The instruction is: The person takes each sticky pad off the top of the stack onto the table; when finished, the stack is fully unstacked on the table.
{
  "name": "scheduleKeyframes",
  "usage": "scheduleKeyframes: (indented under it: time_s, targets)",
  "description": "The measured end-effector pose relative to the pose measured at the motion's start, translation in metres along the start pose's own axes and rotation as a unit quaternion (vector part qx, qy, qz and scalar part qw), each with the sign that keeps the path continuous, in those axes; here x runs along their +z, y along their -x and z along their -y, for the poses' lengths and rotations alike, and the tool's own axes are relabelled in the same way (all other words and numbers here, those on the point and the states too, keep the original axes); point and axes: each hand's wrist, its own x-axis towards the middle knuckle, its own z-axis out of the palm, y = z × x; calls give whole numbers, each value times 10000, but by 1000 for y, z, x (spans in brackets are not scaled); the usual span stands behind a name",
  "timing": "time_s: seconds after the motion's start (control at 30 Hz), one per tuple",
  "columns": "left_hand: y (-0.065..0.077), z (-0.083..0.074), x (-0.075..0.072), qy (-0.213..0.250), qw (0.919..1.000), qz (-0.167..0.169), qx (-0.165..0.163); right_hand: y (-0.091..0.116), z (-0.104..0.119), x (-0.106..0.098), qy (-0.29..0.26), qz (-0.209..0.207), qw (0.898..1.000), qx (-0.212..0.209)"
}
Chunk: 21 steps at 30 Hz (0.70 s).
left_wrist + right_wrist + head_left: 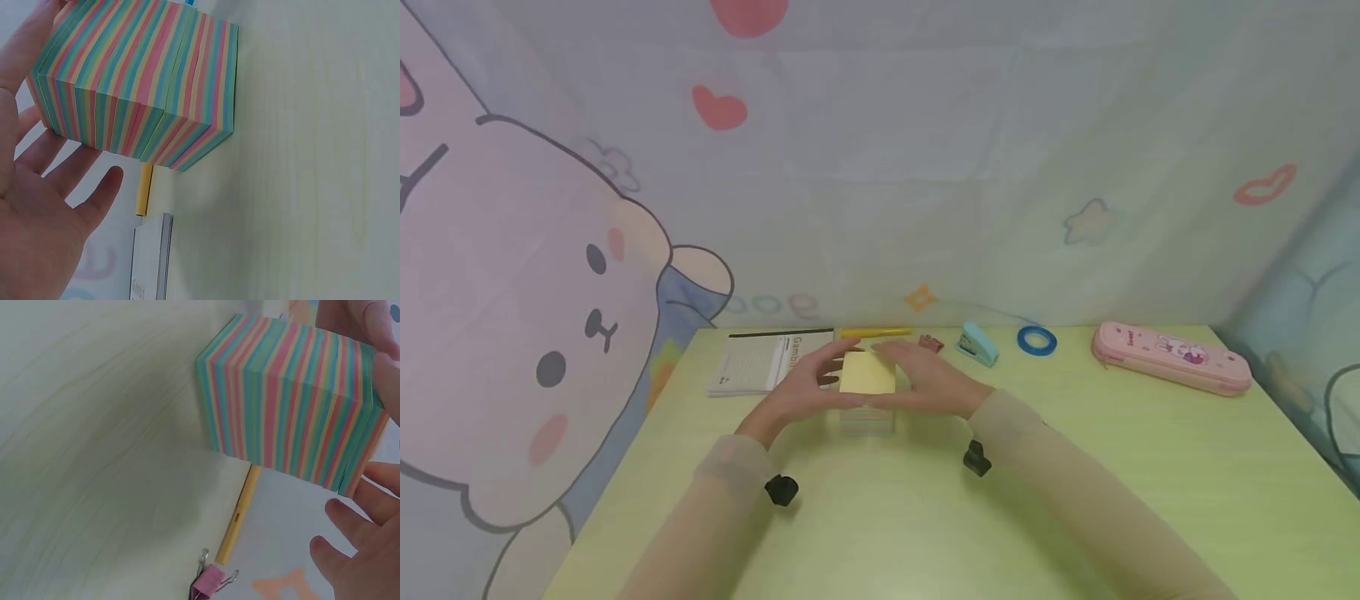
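A tall block of stacked sticky note pads (868,373) stands on the table, yellow on top. Its sides show pink, yellow, green and blue stripes in both wrist views. My left hand (801,387) holds the top of the stack from the left, thumb along the near edge and fingers toward the far side. From the right, my right hand (936,382) holds it the same way, and the thumb tips meet at the front. The lower fingers of both hands spread away from the stack (281,400). Exact fingertip contact at the back is hidden.
Behind the hands lie a notebook (752,367), a yellow pen (887,332) and a pink binder clip (209,580). Further right are a light blue stapler (977,345), a roll of blue tape (1037,340) and a pink pencil case (1172,357). A printed curtain hangs behind the table.
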Motion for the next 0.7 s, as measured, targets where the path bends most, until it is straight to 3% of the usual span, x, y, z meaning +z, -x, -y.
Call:
scheduleKeyframes:
  time_s: [0.17, 0.33, 0.5, 0.6, 0.7]
  targets:
    - [1, 2, 0, -239, 9997, 12, 5, 7, -12, -1, 258, -71, 9996, -17]
    - [2, 1, 1, -429, 9991, -14, 66, 30, -27, -13, 113, -253, 9995, 141]
    - [5, 2, 4, -453, 9987, -105, -186, 52, -49, -16, -149, -499, 9986, 110]
    - [6, 1, 5, -488, 9983, -180, -271, 58, -59, -9, -187, -438, 9988, 130]
    - [6, 2, 5, -507, 9982, -201, -257, 60, -63, 2, -136, -88, 9995, 272]
